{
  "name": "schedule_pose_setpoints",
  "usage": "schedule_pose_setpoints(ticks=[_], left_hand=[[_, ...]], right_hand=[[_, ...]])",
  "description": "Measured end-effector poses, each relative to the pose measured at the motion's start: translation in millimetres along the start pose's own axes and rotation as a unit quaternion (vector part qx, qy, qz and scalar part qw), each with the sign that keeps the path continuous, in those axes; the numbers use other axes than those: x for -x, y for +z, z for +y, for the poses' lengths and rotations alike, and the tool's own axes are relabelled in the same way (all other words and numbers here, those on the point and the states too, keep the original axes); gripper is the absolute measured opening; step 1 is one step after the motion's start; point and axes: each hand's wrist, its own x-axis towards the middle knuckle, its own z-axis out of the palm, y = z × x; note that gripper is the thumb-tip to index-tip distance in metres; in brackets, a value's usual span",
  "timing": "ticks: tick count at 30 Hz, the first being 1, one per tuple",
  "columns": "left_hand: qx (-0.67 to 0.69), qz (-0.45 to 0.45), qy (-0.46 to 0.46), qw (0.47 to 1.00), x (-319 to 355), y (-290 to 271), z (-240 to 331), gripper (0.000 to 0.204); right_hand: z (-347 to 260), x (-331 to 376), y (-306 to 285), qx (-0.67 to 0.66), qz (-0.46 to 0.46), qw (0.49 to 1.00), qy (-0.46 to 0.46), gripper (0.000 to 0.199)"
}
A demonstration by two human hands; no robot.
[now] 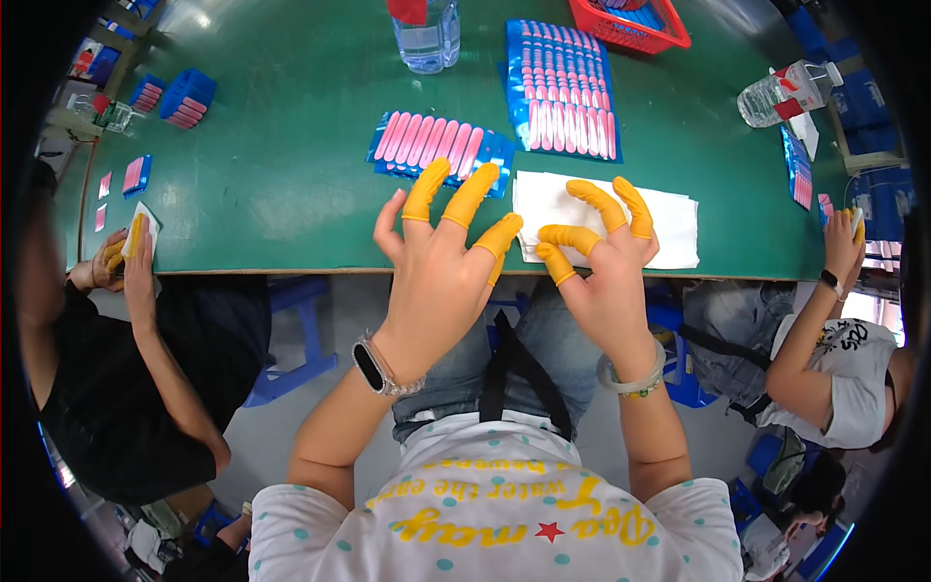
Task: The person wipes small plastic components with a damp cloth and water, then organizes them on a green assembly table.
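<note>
My left hand [436, 262], with yellow rubber finger cots on the thumb and two fingers, has its fingers spread. Its two longest fingertips overlap the near edge of a blue card [385, 155] carrying a row of pink, round-ended strips; contact is hard to judge. The left thumb is beside the left edge of a stack of white paper sheets [669, 233]. Over those sheets is my right hand [611, 276], also in yellow finger cots, its fingers bent and apart with nothing visible between them. Beyond lies a larger stack of blue cards with pink strips [562, 92].
A clear bottle [427, 44] and a red basket [635, 27] stand at the back of the green table [291, 194]. Another bottle [786, 94] lies at right. Co-workers sit on both sides, hands at the table edge. More blue-and-pink bundles [187, 97] are at left.
</note>
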Motion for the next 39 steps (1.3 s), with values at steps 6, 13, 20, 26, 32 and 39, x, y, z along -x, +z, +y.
schedule_pose_setpoints(ticks=[6, 13, 20, 26, 32, 39], left_hand=[[0.01, -0.001, 0.016, 1.0, -11.3, 6.0, -3.1, 0.016], [0.01, -0.006, 0.012, 1.0, -4.7, 7.9, -2.7, 0.015], [0.036, 0.001, 0.028, 0.999, -3.9, -1.3, 3.3, 0.015], [0.044, -0.014, 0.027, 0.999, 1.2, -1.5, 2.8, 0.016], [0.046, -0.025, 0.019, 0.998, 2.4, 1.4, -0.1, 0.018], [0.06, -0.041, 0.011, 0.997, 4.3, -0.5, -3.0, 0.02]], right_hand=[[-1.2, 0.7, -0.6, -0.091, 0.018, 0.995, 0.04, 0.017], [3.0, 1.5, -1.1, -0.162, 0.02, 0.984, 0.066, 0.014], [4.0, 0.1, -4.3, -0.185, 0.021, 0.979, 0.078, 0.014], [2.7, 2.1, -7.2, -0.113, -0.006, 0.993, 0.044, 0.021], [1.4, 11.5, -15.4, -0.021, -0.021, 0.999, -0.014, 0.034], [5.5, 13.5, -18.0, 0.028, -0.077, 0.996, -0.039, 0.053]])
